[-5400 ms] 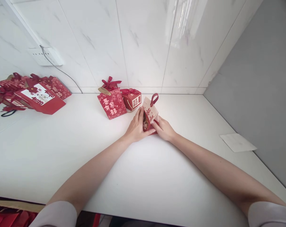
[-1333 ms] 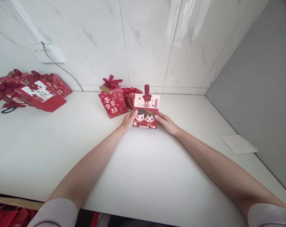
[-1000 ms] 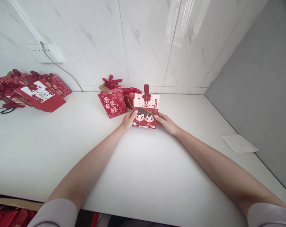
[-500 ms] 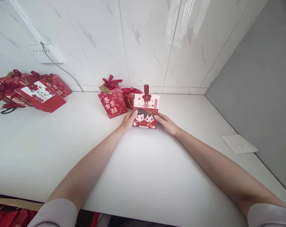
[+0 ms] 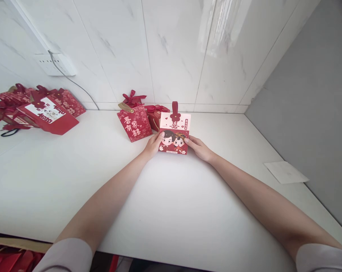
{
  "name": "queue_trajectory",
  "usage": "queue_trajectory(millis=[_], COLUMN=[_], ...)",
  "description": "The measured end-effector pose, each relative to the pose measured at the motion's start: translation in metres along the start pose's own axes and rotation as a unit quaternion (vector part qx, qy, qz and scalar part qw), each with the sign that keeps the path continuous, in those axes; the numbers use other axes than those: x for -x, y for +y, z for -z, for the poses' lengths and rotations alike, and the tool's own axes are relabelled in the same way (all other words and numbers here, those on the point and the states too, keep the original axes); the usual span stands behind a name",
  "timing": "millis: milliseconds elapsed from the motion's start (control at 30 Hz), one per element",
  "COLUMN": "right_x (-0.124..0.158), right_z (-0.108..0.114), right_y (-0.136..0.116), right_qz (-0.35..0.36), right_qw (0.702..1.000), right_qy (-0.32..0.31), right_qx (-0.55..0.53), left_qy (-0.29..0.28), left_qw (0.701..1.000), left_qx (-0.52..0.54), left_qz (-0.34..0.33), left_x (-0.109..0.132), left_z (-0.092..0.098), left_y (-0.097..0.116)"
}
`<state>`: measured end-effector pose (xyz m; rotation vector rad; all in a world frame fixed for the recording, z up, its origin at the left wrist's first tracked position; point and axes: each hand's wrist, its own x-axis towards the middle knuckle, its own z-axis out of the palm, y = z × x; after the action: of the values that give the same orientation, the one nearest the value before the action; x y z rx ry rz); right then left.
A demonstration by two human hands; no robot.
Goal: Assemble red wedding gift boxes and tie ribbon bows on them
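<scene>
A pink and red gift box (image 5: 174, 132) with a cartoon couple on its front and a red loop handle stands upright on the white table (image 5: 171, 196), facing me. My left hand (image 5: 153, 144) grips its left side and my right hand (image 5: 198, 147) grips its right side; both hands rest on the table. Just left of it stand a red bag with white characters (image 5: 134, 123) and, behind, a small red box with a ribbon (image 5: 156, 113).
A pile of flat red gift bags and boxes (image 5: 36, 109) lies at the far left by a wall socket with a cable (image 5: 56, 64). A white paper sheet (image 5: 285, 172) lies at the right edge near the grey wall. Tiled wall stands behind.
Several seconds ago the box was turned edge-on between my hands; it now stands with its front facing me. Over the last second nothing has moved.
</scene>
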<state>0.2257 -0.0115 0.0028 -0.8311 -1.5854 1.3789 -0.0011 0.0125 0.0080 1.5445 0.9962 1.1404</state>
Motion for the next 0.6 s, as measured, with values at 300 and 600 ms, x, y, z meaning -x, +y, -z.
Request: queue_trajectory(millis=[300, 600], right_x=[-0.008, 0.0], right_z=[0.007, 0.009], right_y=[0.009, 0.001], right_qz=[-0.07, 0.012], right_qw=[0.985, 0.999], right_qy=[0.137, 0.025], right_qx=[-0.074, -0.016], left_qy=[-0.108, -0.048], left_qw=[0.992, 0.998], left_qx=[0.037, -0.035], left_qz=[-0.051, -0.003], left_x=[0.002, -0.004], left_z=[0.005, 0.006], left_y=[-0.005, -0.009])
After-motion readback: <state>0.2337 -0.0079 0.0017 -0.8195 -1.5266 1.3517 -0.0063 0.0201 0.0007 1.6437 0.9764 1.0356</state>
